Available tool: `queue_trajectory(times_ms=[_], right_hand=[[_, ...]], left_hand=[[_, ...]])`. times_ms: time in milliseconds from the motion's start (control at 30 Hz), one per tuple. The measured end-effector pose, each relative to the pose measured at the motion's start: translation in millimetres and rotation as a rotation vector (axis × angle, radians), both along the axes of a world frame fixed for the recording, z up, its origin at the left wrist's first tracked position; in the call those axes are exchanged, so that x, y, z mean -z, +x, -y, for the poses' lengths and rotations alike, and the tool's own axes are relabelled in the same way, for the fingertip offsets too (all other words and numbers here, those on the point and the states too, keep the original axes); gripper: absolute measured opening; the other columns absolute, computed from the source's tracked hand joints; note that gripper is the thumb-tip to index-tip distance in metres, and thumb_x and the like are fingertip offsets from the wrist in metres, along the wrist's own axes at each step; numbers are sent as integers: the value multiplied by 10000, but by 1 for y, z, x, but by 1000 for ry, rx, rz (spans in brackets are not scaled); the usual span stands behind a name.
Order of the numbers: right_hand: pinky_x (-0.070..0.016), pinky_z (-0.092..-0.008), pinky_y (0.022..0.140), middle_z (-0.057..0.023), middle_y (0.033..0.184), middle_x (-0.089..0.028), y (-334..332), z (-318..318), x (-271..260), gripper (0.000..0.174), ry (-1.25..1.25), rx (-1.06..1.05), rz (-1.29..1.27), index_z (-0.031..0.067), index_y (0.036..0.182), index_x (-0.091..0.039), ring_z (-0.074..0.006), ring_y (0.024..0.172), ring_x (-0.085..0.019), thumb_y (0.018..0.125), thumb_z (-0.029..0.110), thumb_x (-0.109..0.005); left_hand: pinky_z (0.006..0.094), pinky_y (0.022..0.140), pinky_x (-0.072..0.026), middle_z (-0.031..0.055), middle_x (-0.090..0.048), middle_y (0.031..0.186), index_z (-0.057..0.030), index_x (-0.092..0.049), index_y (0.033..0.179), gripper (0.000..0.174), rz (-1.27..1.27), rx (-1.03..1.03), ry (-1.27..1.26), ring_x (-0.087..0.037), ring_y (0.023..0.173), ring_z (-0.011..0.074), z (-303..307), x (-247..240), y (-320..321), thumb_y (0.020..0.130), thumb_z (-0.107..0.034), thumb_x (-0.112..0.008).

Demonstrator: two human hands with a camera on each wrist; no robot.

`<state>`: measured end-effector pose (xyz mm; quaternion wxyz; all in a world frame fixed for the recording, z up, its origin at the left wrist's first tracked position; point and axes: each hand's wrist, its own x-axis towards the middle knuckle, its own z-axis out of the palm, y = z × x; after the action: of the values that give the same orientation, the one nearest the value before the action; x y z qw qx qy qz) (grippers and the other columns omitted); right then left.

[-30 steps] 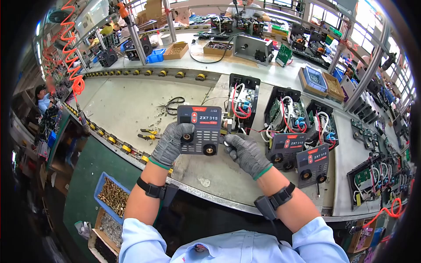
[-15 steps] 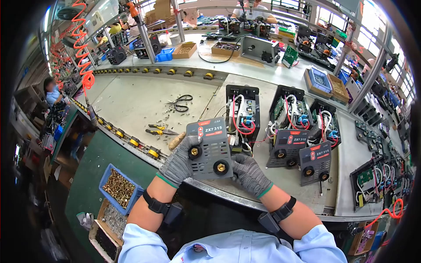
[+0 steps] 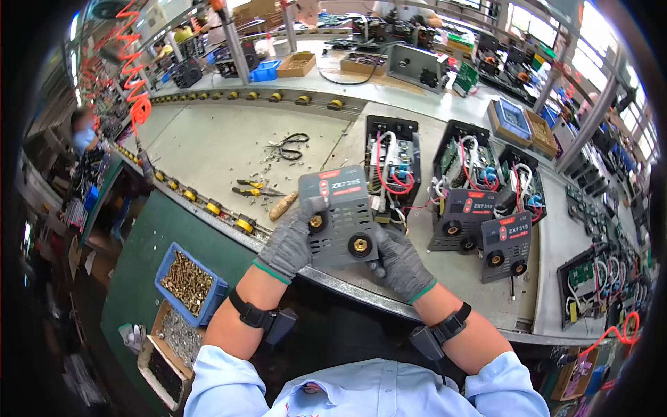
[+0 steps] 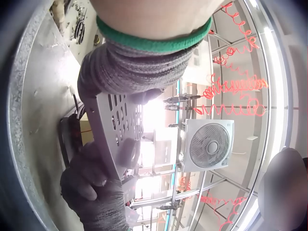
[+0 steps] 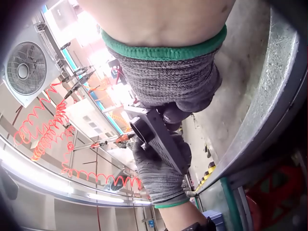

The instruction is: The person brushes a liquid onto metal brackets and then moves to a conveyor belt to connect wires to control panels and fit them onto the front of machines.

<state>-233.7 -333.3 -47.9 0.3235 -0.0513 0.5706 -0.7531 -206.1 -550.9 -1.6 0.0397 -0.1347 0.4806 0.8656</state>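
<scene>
A grey front panel (image 3: 340, 208) marked ZX7 315, with slots and two round brass-centred sockets, is held tilted over the near edge of the bench. My gloved left hand (image 3: 288, 240) grips its left side, thumb across the front by the upper socket. At the lower right edge my gloved right hand (image 3: 403, 264) holds it, with fingers partly hidden behind. In the left wrist view the slotted panel (image 4: 115, 130) spans between both gloves. The right wrist view shows the panel (image 5: 166, 144) edge-on, a socket sticking out.
Opened machine units (image 3: 392, 160) with wiring stand behind the panel. Two similar panels (image 3: 506, 247) lean at the right. Yellow-handled pliers (image 3: 256, 189), black scissors (image 3: 288, 147) and loose screws lie on the bench. A blue bin (image 3: 187, 283) of brass screws sits at lower left.
The panel has come down toward me and tilted, then risen slightly. My right hand has shifted to its lower right edge. A tan handle-like piece now shows beside the left hand.
</scene>
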Motion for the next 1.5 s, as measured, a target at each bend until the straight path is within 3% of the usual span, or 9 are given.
queue_trajectory(times_ms=[233, 500, 633, 700, 767, 1100, 1200, 1267, 1500], right_hand=[[-478, -235, 607, -28, 1017, -653, 10, -4, 2, 289, -340, -16, 208, 76, 1199, -636, -113, 820, -596, 995, 281, -654], [-522, -304, 723, -61, 1176, -654, -5, 2, 43, 462, -649, -75, 473, 59, 1273, -593, -167, 964, -613, 856, 126, -784], [-467, -260, 587, -15, 951, -609, -9, 8, 59, 407, -657, -38, 521, 76, 1238, -588, -105, 755, -555, 880, 180, -751], [-393, -257, 492, 23, 802, -537, -4, 16, 47, 370, -753, -61, 585, 75, 1216, -582, -87, 611, -466, 914, 245, -711], [-356, -266, 459, 31, 749, -498, -7, 16, 54, 371, -760, -58, 549, 68, 1221, -570, -88, 564, -418, 942, 290, -672], [-372, -264, 490, 20, 767, -468, -1, 18, 56, 279, -776, 176, 648, 63, 1133, -571, -88, 599, -439, 1011, 314, -582], [-302, -251, 389, 59, 658, -404, -14, 24, 78, 297, -864, -274, 261, 134, 907, -536, -75, 492, -371, 989, 406, -619], [-328, -249, 391, 58, 665, -410, 2, 30, 56, 305, -618, 111, 383, 137, 946, -552, -73, 497, -381, 1000, 435, -592], [-444, -273, 510, -26, 913, -603, -16, 18, 58, 320, -511, 109, 302, 116, 1246, -566, -123, 658, -521, 1020, 342, -553]], left_hand=[[392, 838, -619, 104, -681, 1095, -52, -596, 1270, 463, 34, -74, 12, -707, 915, 227, 5, 18, -3, 894, -307, -684], [349, 867, -601, 103, -683, 1166, -96, -585, 1322, 439, 15, 41, 85, -701, 1011, 213, 5, 20, -3, 932, -291, -640], [366, 1004, -514, 160, -638, 1269, -109, -546, 1342, 399, -594, 27, -1153, -645, 1137, 294, 17, 63, -16, 955, -199, -588], [381, 1063, -473, 195, -614, 1312, -120, -518, 1355, 399, -547, 35, -1268, -617, 1190, 344, 15, 64, -15, 960, -151, -570], [435, 814, -601, 136, -716, 1071, -76, -621, 1188, 351, 175, 13, 260, -731, 896, 309, -6, 15, -13, 945, -329, -627], [435, 701, -615, 115, -742, 957, -79, -635, 1142, 377, 175, 60, 334, -742, 747, 274, -3, 32, -19, 943, -395, -587], [411, 667, -600, 104, -748, 910, -99, -659, 1086, 369, 104, 37, 306, -728, 702, 266, -1, 31, -17, 945, -424, -556], [431, 663, -598, 92, -751, 898, -120, -668, 1071, 352, 92, 103, 387, -728, 696, 257, 1, 47, -28, 948, -430, -554], [471, 660, -590, 63, -746, 894, -143, -664, 1100, 365, 163, 38, 269, -727, 704, 247, 7, 30, -13, 939, -459, -578]])
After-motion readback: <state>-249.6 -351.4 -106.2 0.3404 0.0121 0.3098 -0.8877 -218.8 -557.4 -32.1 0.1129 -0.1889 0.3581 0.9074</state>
